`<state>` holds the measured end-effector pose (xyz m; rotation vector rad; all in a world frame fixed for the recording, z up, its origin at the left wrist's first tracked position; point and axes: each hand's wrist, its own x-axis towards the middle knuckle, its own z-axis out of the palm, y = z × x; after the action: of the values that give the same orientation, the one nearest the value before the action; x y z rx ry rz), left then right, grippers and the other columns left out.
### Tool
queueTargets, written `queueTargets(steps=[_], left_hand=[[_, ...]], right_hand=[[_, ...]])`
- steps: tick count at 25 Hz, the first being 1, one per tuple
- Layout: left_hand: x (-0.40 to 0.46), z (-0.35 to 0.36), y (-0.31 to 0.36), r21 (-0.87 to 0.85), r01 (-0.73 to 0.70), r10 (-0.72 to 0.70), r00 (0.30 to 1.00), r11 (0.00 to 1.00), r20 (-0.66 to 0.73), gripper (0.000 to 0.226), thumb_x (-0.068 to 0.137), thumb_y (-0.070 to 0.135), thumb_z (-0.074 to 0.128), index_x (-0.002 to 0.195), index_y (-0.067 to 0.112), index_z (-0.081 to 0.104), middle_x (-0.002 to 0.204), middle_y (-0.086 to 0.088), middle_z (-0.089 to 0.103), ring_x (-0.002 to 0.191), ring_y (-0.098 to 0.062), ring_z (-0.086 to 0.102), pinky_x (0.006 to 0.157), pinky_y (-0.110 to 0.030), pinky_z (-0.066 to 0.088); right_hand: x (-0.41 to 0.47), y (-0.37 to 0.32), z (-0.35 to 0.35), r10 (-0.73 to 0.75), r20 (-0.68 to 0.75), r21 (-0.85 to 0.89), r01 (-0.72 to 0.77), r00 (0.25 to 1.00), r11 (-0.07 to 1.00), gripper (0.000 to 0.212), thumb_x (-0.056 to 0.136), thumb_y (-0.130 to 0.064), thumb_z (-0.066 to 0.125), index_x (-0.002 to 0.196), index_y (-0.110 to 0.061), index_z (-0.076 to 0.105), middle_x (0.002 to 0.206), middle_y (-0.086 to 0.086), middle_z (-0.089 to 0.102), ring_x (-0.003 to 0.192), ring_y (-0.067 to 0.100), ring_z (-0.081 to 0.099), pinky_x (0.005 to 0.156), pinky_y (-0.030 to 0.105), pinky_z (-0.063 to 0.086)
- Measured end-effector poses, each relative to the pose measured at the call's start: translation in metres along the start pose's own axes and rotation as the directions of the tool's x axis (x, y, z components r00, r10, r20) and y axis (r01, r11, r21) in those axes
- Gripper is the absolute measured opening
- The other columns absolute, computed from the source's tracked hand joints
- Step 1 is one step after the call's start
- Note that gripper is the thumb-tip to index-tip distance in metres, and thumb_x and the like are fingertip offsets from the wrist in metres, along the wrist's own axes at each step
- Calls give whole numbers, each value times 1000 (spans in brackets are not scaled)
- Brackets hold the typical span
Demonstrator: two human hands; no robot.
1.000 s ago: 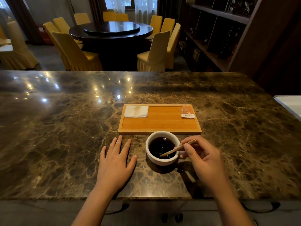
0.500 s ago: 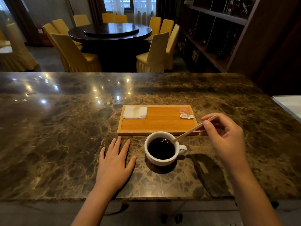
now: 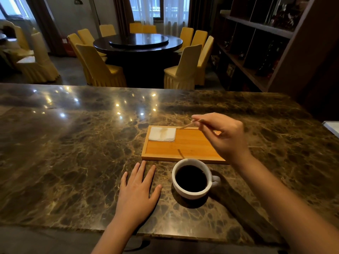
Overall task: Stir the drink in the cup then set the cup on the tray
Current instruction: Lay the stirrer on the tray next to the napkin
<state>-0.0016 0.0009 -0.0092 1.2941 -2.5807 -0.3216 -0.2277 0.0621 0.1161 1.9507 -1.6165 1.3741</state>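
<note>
A white cup [image 3: 185, 193] of dark drink stands on the marble counter, its handle pointing right, just in front of the wooden tray [image 3: 183, 153]. My right hand [image 3: 225, 136] hovers over the tray's right half and pinches a thin wooden stir stick [image 3: 187, 125], whose tip reaches toward the folded white napkin [image 3: 162, 134] in the tray's back left corner. My left hand [image 3: 137, 193] lies flat on the counter, fingers spread, left of the cup and not touching it. The small packet on the tray's right is hidden behind my right hand.
The marble counter [image 3: 73, 153] stretches wide to the left and back. A white object's edge [image 3: 332, 126] shows at the far right. Beyond the counter are a round dark table [image 3: 137, 43] with yellow-covered chairs and dark shelving [image 3: 256, 43] on the right.
My right hand lifted the stir stick out of the cup and carried it back and left over the tray, toward the napkin. The cup and my left hand stayed in place.
</note>
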Motion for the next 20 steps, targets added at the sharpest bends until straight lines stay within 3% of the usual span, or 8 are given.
queueTargets(steps=[3, 8, 11, 13, 16, 20], left_hand=[[-1, -1, 0, 5, 5, -5, 1000, 1000, -6, 71, 77, 63, 6, 142, 34, 12, 152, 3, -1, 134, -8, -11, 112, -43, -3], [0, 0, 0, 21, 21, -21, 1000, 1000, 2, 68, 78, 63, 6, 141, 37, 8, 151, 6, -7, 133, -7, -17, 110, -41, -8], [0, 0, 0, 24, 22, -22, 1000, 999, 9, 68, 78, 64, 7, 141, 39, 6, 149, 9, -11, 133, -6, -19, 111, -40, -10], [0, 1, 0, 11, 20, -20, 1000, 1000, -4, 66, 80, 63, 10, 141, 38, 8, 150, 9, -9, 134, -6, -17, 111, -40, -10], [0, 1, 0, -2, 21, -21, 1000, 1000, -6, 66, 81, 63, 12, 141, 37, 10, 150, 8, -6, 135, -8, -14, 110, -41, -9], [-1, -2, 1, 29, 19, -19, 1000, 999, 23, 67, 79, 63, 7, 141, 39, 1, 147, 11, -17, 133, -6, -22, 110, -40, -13]], right_hand=[[13, 22, 32, -283, 128, -99, 297, 950, 950, 22, 89, -14, 55, 104, -4, 67, 95, 14, 74, 85, 22, 70, 72, 27, 57], [20, 56, 80, -570, 346, -114, 636, 745, 763, 26, 87, -11, 58, 112, -6, 61, 94, 14, 74, 75, 24, 72, 51, 32, 59], [16, 69, 98, -627, 443, -53, 717, 641, 695, 38, 85, -12, 60, 121, -7, 49, 96, 15, 73, 75, 24, 69, 48, 29, 57], [13, 74, 107, -641, 463, -33, 734, 612, 678, 41, 84, -12, 63, 121, -8, 46, 95, 15, 72, 72, 24, 68, 45, 30, 55], [9, 76, 114, -668, 463, -16, 759, 582, 651, 26, 88, -14, 55, 114, -8, 52, 92, 14, 72, 71, 23, 67, 42, 30, 52], [5, 74, 120, -661, 509, 13, 763, 551, 646, 21, 88, -18, 54, 105, -7, 61, 90, 13, 72, 74, 23, 68, 40, 30, 51]])
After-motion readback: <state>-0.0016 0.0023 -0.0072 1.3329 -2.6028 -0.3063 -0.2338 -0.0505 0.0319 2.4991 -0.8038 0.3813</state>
